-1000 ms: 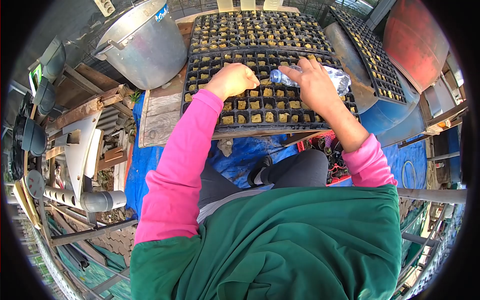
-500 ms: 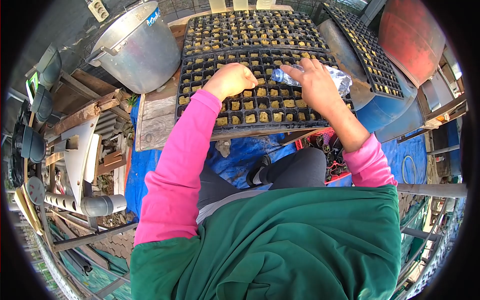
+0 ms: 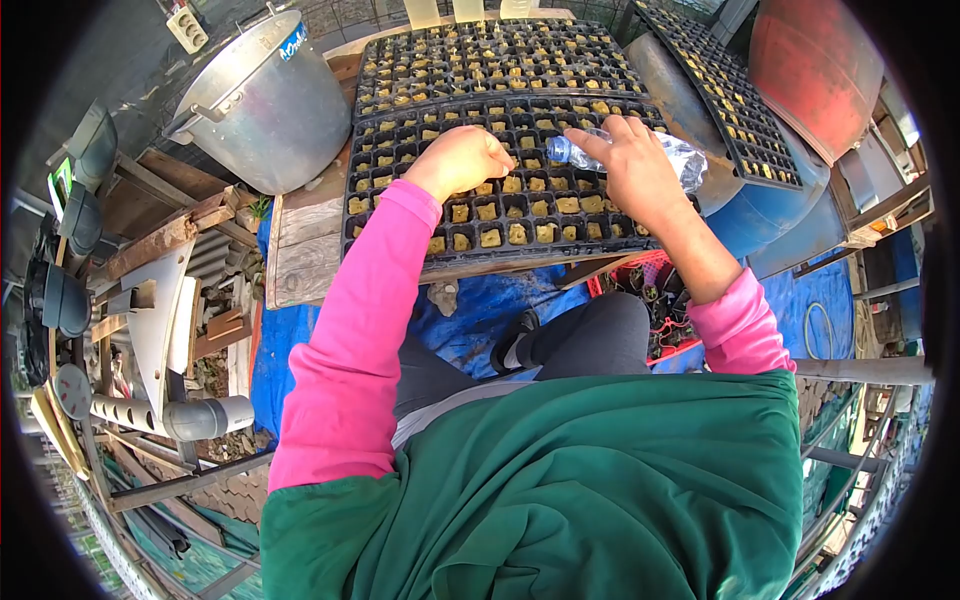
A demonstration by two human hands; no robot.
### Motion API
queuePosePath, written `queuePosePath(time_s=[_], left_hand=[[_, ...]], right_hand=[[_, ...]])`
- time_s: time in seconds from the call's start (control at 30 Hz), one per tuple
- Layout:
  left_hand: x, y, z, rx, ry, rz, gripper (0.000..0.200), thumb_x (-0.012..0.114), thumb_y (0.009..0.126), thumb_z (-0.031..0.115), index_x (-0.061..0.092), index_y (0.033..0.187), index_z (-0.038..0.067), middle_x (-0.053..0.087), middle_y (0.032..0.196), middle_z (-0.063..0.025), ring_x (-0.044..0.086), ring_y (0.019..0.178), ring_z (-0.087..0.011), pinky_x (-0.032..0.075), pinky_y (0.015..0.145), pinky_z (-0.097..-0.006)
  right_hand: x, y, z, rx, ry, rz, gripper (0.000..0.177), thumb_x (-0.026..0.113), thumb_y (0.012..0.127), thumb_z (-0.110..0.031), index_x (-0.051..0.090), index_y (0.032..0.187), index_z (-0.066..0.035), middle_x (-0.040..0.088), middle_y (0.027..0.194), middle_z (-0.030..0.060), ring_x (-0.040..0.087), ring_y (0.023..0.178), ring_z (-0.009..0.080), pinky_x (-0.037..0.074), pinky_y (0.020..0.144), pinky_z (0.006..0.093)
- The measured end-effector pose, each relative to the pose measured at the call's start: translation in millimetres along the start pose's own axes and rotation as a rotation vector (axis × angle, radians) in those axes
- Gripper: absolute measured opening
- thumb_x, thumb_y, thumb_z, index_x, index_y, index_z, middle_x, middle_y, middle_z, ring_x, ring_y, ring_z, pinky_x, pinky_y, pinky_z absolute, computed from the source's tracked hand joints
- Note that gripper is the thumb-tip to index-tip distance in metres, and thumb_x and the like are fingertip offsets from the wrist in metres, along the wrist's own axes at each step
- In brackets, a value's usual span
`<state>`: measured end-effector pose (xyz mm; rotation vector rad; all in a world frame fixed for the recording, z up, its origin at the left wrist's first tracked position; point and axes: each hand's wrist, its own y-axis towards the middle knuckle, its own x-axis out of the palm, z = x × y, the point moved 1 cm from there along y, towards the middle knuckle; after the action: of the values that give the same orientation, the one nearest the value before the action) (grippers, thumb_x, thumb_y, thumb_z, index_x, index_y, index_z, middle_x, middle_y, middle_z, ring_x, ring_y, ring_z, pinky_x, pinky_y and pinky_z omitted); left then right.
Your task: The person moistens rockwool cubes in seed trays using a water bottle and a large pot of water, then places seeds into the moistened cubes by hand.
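Note:
My left hand (image 3: pixel 465 163) is held over the nearer black seedling tray (image 3: pixel 430 262), thumb and fingertips pinched together. Whatever lies in that pinch is too small to make out. Yellowish cubes (image 3: pixel 517 234) sit in many of the tray's cells. To the right, my right hand (image 3: pixel 638 172) is wrapped round a clear plastic bottle (image 3: pixel 684 162) lying on its side. The bottle's blue neck end (image 3: pixel 562 150) points toward my left hand, and part of its body is hidden under my fingers.
A second filled tray (image 3: pixel 480 60) lies behind the nearer one on the wooden table (image 3: pixel 305 245). At left stands a large metal pot (image 3: pixel 275 110). Another tray (image 3: pixel 745 120) leans at right by a red barrel (image 3: pixel 815 70) and blue barrel (image 3: pixel 765 220). A red crate (image 3: pixel 675 352) sits below.
The trays, table and pot have shifted slightly left in the view, and the near tray's front edge sits a little higher or level. Both hands keep nearly the same pose and grip.

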<state>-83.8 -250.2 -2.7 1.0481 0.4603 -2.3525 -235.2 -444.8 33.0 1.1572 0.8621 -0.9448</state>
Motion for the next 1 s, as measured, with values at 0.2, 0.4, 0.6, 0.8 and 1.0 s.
queuePosePath(time_s=[0.2,0.4,0.6,0.8,1.0], left_hand=[[2.0,4.7,0.8,0.002,0.017,-0.018,0.021,0.067,0.083,0.014,0.074,0.102,0.007,0.072,0.101,-0.0103,0.068,0.095,-0.0215,0.052,0.086,-0.033],[1.4,6.2,8.5,-0.012,0.05,-0.024,0.022,0.067,0.083,0.015,0.074,0.103,0.007,0.073,0.1,-0.01,0.068,0.095,-0.0217,0.052,0.085,-0.0333],[3.6,11.5,11.9,-0.012,0.056,-0.025,0.022,0.068,0.082,0.016,0.074,0.103,0.008,0.073,0.098,-0.0097,0.068,0.093,-0.0215,0.051,0.085,-0.0334],[6.3,15.9,16.1,-0.012,0.048,-0.023,0.022,0.068,0.083,0.014,0.074,0.102,0.007,0.073,0.098,-0.0097,0.068,0.092,-0.0211,0.051,0.085,-0.0331],[8.3,16.8,22.2,-0.005,0.028,-0.03,0.022,0.068,0.082,0.013,0.074,0.102,0.006,0.072,0.098,-0.0104,0.068,0.093,-0.0205,0.051,0.084,-0.033]], right_hand=[[-2.5,-3.1,3.8,0.013,-0.003,-0.008,0.053,0.055,0.079,-0.001,0.061,0.128,-0.022,0.058,0.107,0.0149,0.055,0.104,0.0328,0.045,0.093,0.0438],[-3.0,-7.0,7.3,0.023,-0.016,-0.008,0.054,0.056,0.079,0.0,0.061,0.128,-0.022,0.058,0.108,0.0148,0.055,0.103,0.0327,0.045,0.092,0.0438],[-6.1,-10.6,11.4,0.052,0.005,-0.036,0.054,0.055,0.078,0.0,0.061,0.127,-0.022,0.058,0.109,0.0148,0.055,0.103,0.0326,0.045,0.092,0.0438],[-3.4,-15.2,18.8,0.048,-0.021,-0.002,0.054,0.055,0.079,0.0,0.061,0.127,-0.022,0.058,0.105,0.0145,0.055,0.102,0.0322,0.045,0.092,0.0438],[-5.9,-19.2,22.2,0.082,-0.004,-0.033,0.054,0.055,0.079,0.0,0.061,0.127,-0.022,0.058,0.107,0.0147,0.055,0.104,0.0322,0.045,0.094,0.0429]])
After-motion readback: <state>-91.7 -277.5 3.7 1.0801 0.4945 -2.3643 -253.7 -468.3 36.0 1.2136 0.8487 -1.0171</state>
